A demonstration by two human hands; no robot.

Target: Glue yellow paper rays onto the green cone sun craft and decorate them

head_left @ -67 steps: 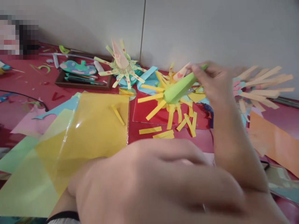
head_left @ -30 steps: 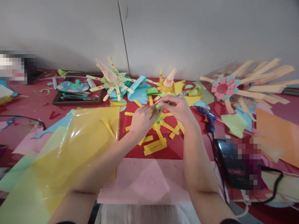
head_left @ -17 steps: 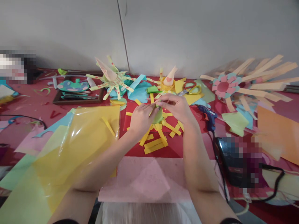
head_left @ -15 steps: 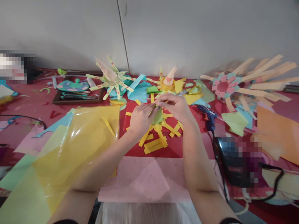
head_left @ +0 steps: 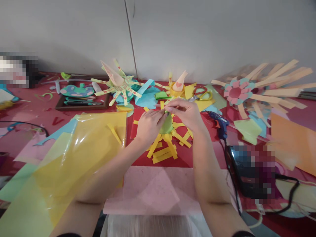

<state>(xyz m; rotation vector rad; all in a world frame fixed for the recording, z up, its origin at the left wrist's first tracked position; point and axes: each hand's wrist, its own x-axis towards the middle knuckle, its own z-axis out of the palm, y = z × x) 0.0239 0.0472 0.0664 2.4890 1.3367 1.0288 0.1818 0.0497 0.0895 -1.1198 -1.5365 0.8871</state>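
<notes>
The cone sits near the middle of the bench, yellow strips fanned around its base. Its long axis runs from that base up to the tip, directly at my fingertips; the exact tilt cannot be read. Neither hand is nearer — both make contact. My right hand pinches the tip, thumb and fingers together. My left hand lies along the left face, fingers together; its thumb is hidden, so I cannot tell whether it clamps. Containers: toward the bench's far left corner, the tray holds slim tools, a cut-out lying across its far side. Nearer the left edge, a glossy sleeve covers yellow paper — one loose strip on top.
</notes>
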